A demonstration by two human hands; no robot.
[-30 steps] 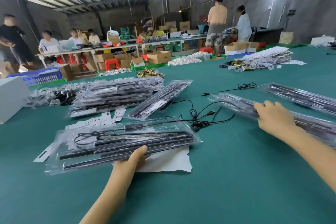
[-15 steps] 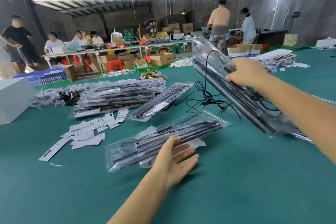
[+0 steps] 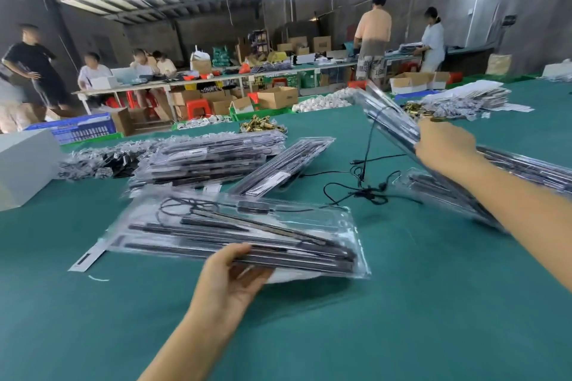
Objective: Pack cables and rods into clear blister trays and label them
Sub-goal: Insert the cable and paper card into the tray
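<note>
My left hand grips the near edge of a packed clear blister tray holding black rods and a coiled cable, raised just above the green table. My right hand holds a second clear tray of rods, tilted steeply with its far end up. A black cable hangs from that tray down to a tangle on the table. A white sheet lies under the left tray.
A stack of packed trays and a single tray lie behind. More trays sit at the right. A white label strip lies at the left, next to a white box. Brass parts and people working are beyond.
My left hand has swung its tray back leftward and flatter, now covering the loose labels. My right hand has moved its tilted tray rightward, and the hanging cable followed.
</note>
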